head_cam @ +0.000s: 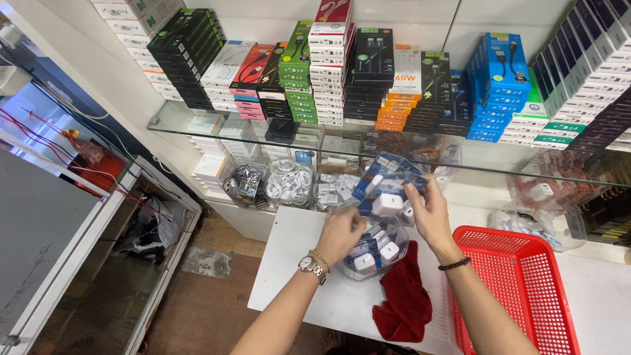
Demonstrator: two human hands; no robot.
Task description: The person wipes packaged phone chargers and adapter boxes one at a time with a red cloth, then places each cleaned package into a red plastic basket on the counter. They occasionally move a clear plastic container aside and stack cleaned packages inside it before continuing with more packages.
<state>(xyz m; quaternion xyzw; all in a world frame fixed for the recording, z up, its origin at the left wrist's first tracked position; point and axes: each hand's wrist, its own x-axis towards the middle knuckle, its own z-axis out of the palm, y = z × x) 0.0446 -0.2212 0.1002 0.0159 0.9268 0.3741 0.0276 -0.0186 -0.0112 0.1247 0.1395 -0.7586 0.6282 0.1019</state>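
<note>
A: Where are the hands, and what do they have?

B: Both work over the white desk (289, 263), under the front edge of the glass shelf (197, 131). The left hand (338, 233) is curled, fingers pressed onto a clear plastic bag of white chargers (380, 253) that sits on the desk. The right hand (430, 213) is raised a little higher, its fingertips pinching a blue-and-clear charger packet (388, 190) with a white plug inside.

A: Which way does the packet lie?

B: Its long axis runs roughly left to right, tilted so the left end sits a little lower; the flat face is turned up toward the camera. The bag below it bulges round, mouth toward the hands, though I cannot tell how wide it gapes.

A: How much room is there around them?

B: Tight on the right: a red mesh basket (526, 289) stands just beside the right forearm. A red cloth (404, 299) lies touching the bag's near side, draped toward the desk's front edge. Behind the hands, bags of white cables (289, 184) crowd the lower shelf under the glass. To the left the desk's bare corner is open, then drops to the wooden floor (210, 309), with a glass display case (79, 263) well apart beyond it.
</note>
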